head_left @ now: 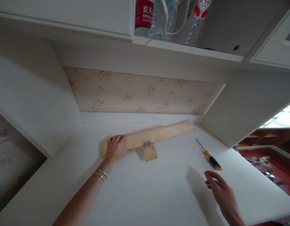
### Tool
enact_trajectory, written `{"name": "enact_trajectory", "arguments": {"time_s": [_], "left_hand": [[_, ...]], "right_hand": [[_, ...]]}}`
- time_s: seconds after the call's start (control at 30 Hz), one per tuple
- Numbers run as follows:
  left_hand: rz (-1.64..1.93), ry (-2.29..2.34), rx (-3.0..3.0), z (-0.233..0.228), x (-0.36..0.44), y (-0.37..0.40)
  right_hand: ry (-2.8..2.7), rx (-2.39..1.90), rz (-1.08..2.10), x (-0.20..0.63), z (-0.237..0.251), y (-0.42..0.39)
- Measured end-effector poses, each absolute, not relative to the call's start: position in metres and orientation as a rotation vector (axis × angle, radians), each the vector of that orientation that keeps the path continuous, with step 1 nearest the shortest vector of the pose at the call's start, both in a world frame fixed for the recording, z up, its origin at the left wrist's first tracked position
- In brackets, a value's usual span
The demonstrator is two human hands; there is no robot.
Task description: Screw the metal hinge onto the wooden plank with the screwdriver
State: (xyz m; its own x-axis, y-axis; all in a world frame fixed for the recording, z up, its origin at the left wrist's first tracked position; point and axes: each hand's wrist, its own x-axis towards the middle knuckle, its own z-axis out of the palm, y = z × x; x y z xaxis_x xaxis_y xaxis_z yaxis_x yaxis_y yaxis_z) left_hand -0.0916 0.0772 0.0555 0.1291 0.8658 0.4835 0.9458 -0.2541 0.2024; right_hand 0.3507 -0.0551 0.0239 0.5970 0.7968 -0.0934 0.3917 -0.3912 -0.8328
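My left hand (117,149) is wrapped around the left end of a pale wooden board (159,134), which lies at a slant near the back of the white surface. Left of my fingers, the end of a wooden piece (104,148) shows; the hand hides how it joins the board. A metal hinge (147,144) links the board's front edge to a small square wooden flap (150,153). My right hand (220,191) hovers at the right, thumb and fingertips drawn together; anything between them is too small to see. Just beyond it lies a yellow and black screwdriver (212,160).
White side panels (244,106) enclose the surface on both sides. An overhead shelf (182,50) holds several plastic bottles (145,15) and a white cable (166,18). Floral wallpaper (140,91) covers the back. Red shelving with shiny items (265,166) stands beyond the right edge.
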Motion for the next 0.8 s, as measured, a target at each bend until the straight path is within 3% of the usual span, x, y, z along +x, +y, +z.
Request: {"name": "enact_trajectory", "arguments": {"time_s": [0.17,0.8], "left_hand": [[-0.59,-1.816,-2.306,0.072,-0.059,0.126],[-0.345,-1.839,-2.544,0.039,0.109,0.259]], "right_hand": [[-0.971,-2.3,0.351,0.389,0.022,-0.056],[-1.166,-2.514,0.605,0.398,0.013,-0.036]]}}
